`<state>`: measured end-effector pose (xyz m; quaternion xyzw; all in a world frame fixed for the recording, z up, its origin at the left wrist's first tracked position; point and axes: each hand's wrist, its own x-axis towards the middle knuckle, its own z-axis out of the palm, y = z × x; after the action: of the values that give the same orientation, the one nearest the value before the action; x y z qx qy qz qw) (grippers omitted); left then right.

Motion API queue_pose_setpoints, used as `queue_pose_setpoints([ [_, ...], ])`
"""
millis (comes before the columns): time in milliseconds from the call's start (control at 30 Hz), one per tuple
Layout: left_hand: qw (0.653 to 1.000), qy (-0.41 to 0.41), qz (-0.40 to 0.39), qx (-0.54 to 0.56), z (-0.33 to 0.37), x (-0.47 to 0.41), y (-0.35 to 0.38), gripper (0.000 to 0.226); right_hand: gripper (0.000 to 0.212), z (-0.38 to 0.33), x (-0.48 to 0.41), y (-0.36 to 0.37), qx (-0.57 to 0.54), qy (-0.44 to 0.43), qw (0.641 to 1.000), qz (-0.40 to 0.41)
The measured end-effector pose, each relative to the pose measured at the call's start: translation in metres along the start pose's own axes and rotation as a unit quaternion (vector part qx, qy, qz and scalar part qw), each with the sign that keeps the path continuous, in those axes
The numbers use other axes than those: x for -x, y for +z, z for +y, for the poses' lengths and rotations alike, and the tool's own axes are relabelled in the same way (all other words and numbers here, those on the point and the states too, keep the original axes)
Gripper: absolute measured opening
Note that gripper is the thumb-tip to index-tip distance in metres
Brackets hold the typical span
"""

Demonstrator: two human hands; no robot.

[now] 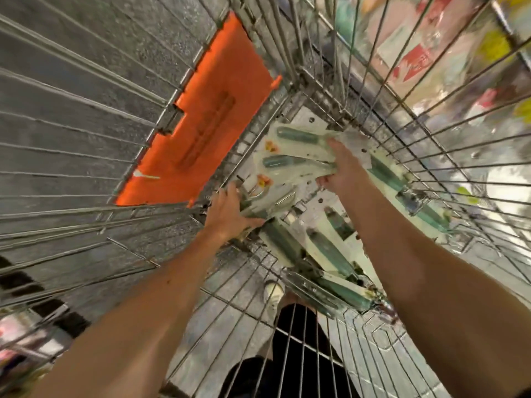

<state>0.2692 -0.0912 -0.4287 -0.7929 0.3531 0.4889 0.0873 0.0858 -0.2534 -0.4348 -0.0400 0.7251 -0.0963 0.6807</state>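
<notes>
Wire cart (296, 81) viewed from above; orange panel (201, 124) taken as reference. Right hand (343, 170) grips the upper pack (296, 152), which lies just right of the panel. The fingers are curled tight round the pack's edge farthest from the panel. The pack carries two green handles, long axes roughly parallel. Butt ends point toward the panel; working ends are hidden beneath the hand. Left hand (232, 215), just below the panel's lower corner, grips the lower pack (271, 196). Its fingers are curled over the edge nearest the panel, and the pack extends away from them. Contents are blurred; a curved metal part shows. Loose packs (330, 251) with green handles lie farther from the panel, handles running diagonally away.
</notes>
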Motion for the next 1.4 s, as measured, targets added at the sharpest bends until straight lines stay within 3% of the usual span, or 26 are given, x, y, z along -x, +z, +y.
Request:
queue_pose_setpoints([
  [133,0.999,0.014,-0.020,-0.031,0.002,0.003,-0.005,0.098,0.053,0.000,0.006,-0.017,-0.131,-0.018,0.991,0.015],
  [300,0.990,0.039,0.027,-0.134,0.012,0.016,-0.005,0.095,0.028,0.003,0.025,-0.061,-0.164,-0.017,0.985,0.042],
  [400,0.994,0.020,0.020,-0.108,0.021,0.025,-0.003,0.095,0.024,0.013,0.037,-0.084,-0.151,-0.021,0.987,0.042],
  [533,0.998,0.020,-0.026,-0.058,0.036,0.034,-0.010,0.094,0.049,0.029,0.055,-0.112,-0.122,-0.065,0.990,0.035],
  [667,0.997,0.008,-0.076,-0.001,0.051,0.041,-0.027,0.122,0.012,0.042,0.079,-0.121,0.014,-0.103,0.994,0.039],
  [767,0.995,0.011,-0.101,0.010,0.063,0.048,-0.038,0.132,0.009,0.050,0.101,-0.117,0.073,-0.123,0.990,0.022],
  [900,0.992,0.068,-0.097,0.041,0.071,0.074,-0.053,0.133,0.010,0.057,0.133,-0.107,0.052,-0.127,0.990,-0.017],
  [1133,0.982,0.134,-0.041,0.125,0.068,0.147,-0.080,0.106,0.036,0.084,0.201,-0.090,0.007,-0.151,0.988,-0.041],
  [1233,0.973,0.184,-0.044,0.132,0.063,0.180,-0.098,0.108,0.056,0.098,0.246,-0.078,-0.007,-0.174,0.982,-0.067],
  [1333,0.954,0.242,-0.043,0.170,0.057,0.236,-0.125,0.047,0.023,0.108,0.302,-0.059,-0.022,-0.251,0.965,-0.076],
  [1400,0.941,0.274,-0.025,0.198,0.048,0.273,-0.141,0.026,0.014,0.114,0.346,-0.047,-0.005,-0.323,0.944,-0.060],
])
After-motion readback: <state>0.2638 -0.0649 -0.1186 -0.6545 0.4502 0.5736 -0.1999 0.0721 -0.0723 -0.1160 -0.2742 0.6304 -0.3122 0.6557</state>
